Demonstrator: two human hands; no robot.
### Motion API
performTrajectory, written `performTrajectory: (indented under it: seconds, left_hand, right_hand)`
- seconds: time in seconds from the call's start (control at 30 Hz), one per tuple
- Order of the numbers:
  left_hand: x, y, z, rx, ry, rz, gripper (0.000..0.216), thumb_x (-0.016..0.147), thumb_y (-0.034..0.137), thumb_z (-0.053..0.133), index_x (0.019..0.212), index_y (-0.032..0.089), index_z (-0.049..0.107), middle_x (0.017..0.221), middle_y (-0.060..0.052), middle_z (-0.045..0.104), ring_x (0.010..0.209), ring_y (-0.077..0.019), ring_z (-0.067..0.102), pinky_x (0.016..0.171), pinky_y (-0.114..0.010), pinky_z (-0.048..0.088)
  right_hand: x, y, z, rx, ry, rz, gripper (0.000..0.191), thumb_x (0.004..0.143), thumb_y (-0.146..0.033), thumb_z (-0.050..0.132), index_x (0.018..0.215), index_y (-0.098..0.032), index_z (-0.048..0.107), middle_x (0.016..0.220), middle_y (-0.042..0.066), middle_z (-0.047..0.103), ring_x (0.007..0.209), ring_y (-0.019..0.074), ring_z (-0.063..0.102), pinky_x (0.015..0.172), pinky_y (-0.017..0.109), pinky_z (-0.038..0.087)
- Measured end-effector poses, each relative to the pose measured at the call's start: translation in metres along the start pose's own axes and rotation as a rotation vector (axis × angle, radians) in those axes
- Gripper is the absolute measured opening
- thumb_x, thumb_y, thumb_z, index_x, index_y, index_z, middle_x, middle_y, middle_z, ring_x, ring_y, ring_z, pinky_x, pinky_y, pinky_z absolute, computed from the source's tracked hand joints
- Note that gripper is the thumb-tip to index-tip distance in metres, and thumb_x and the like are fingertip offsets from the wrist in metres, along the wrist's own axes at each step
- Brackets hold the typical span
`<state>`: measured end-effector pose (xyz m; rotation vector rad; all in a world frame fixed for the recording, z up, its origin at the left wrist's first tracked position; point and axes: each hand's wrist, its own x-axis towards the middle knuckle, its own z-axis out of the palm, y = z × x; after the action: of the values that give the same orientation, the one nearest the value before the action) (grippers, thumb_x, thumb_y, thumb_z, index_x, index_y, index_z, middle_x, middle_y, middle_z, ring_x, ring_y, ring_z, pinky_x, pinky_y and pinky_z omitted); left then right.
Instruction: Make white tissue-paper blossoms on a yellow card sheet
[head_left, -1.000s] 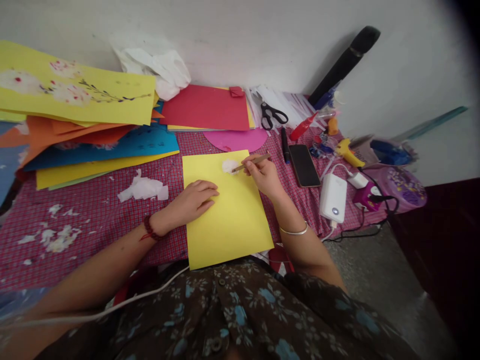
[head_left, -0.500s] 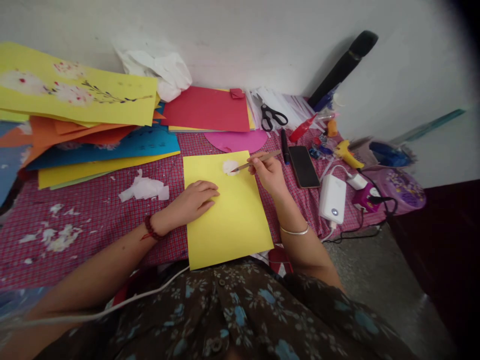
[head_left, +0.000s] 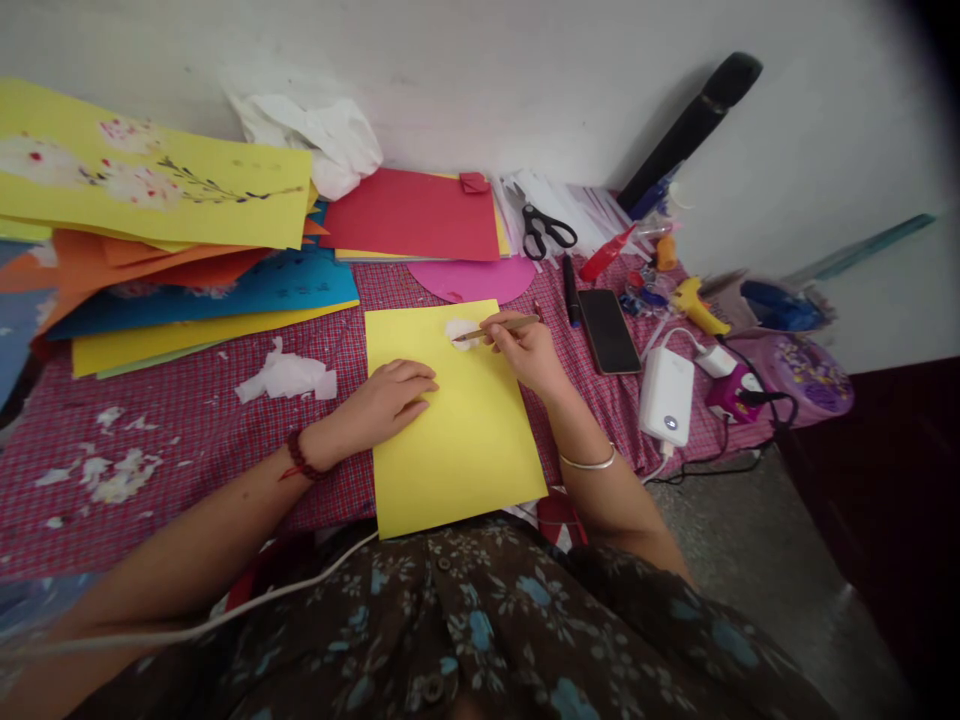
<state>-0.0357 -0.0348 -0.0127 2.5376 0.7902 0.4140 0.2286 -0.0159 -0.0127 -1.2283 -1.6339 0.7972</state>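
On the far left, a painted yellow sheet [head_left: 217, 185] is lying over a pile of coloured paper [head_left: 292, 285], probably stacked back there to leave working room. In front of the pile, small white scraps [head_left: 124, 478] are lying on the checked cloth [head_left: 225, 430], and a torn white piece [head_left: 289, 378] is lying between them and the left hand [head_left: 384, 402]. That hand is resting palm down across the left edge of a plain yellow sheet [head_left: 457, 450], its fingers stretched out and gripping nothing, seemingly steadying the paper. The sheet is lying right in front of the person, its near edge coming up to the patterned shirt [head_left: 480, 610], and a whitish patch [head_left: 456, 328] is showing near its far edge. The right hand [head_left: 523, 352] is pinching a slim brown tool [head_left: 471, 335] between thumb and fingers, slanting its pointed end over the patch, apparently for fine control. Farther right, a black marker [head_left: 571, 288], a phone [head_left: 609, 332] and a white power bank [head_left: 666, 397] are lying clear of the sheet, likely for easy reach.
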Motion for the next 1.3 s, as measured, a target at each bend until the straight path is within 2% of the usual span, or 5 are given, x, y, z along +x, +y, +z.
performTrajectory:
  seconds: [0.3,0.63,0.93,1.17,1.3]
  left_hand:
    - [0.000,-0.001,0.001,0.009,0.001,0.007,0.026,0.097,0.025,0.048,0.112,0.015,0.066,0.123,-0.013,0.063,0.119,-0.0261,0.055,0.104,-0.046,0.045]
    - [-0.001,0.000,0.000,0.010,0.002,-0.002,0.026,0.097,0.025,0.047,0.112,0.016,0.066,0.124,-0.012,0.063,0.119,-0.0256,0.055,0.104,-0.046,0.045]
    - [-0.001,0.000,0.000,0.029,-0.005,0.010,0.025,0.098,0.025,0.048,0.112,0.014,0.065,0.124,-0.013,0.063,0.119,-0.0257,0.055,0.104,-0.045,0.045]
    - [-0.001,0.000,0.000,0.026,-0.003,0.007,0.025,0.098,0.025,0.048,0.112,0.015,0.065,0.124,-0.012,0.063,0.119,-0.0256,0.054,0.103,-0.045,0.045]
    - [-0.002,0.000,0.000,0.019,0.001,0.010,0.026,0.097,0.024,0.048,0.112,0.015,0.066,0.123,-0.013,0.063,0.119,-0.0259,0.055,0.103,-0.045,0.045]
  right_hand:
    - [0.002,-0.014,-0.003,0.223,0.118,0.070,0.038,0.087,-0.056,0.061,0.086,-0.019,0.065,0.065,0.000,0.062,0.056,0.0114,0.057,0.056,0.026,0.048]
    - [0.001,-0.009,0.001,0.121,0.061,0.080,0.039,0.087,-0.058,0.060,0.085,-0.019,0.061,0.061,-0.003,0.059,0.054,0.0108,0.056,0.055,0.026,0.044]
    - [0.003,-0.013,-0.007,0.210,0.179,0.055,0.033,0.090,-0.052,0.059,0.087,-0.019,0.066,0.067,0.000,0.062,0.056,0.0111,0.056,0.055,0.026,0.047]
    - [0.001,-0.013,0.002,0.216,0.012,0.030,0.041,0.086,-0.059,0.062,0.093,-0.021,0.071,0.079,0.004,0.069,0.065,0.0127,0.061,0.060,0.027,0.051]
    - [0.002,-0.009,0.003,0.189,0.024,0.025,0.042,0.085,-0.060,0.062,0.091,-0.019,0.071,0.077,0.004,0.068,0.062,0.0124,0.060,0.058,0.027,0.051]
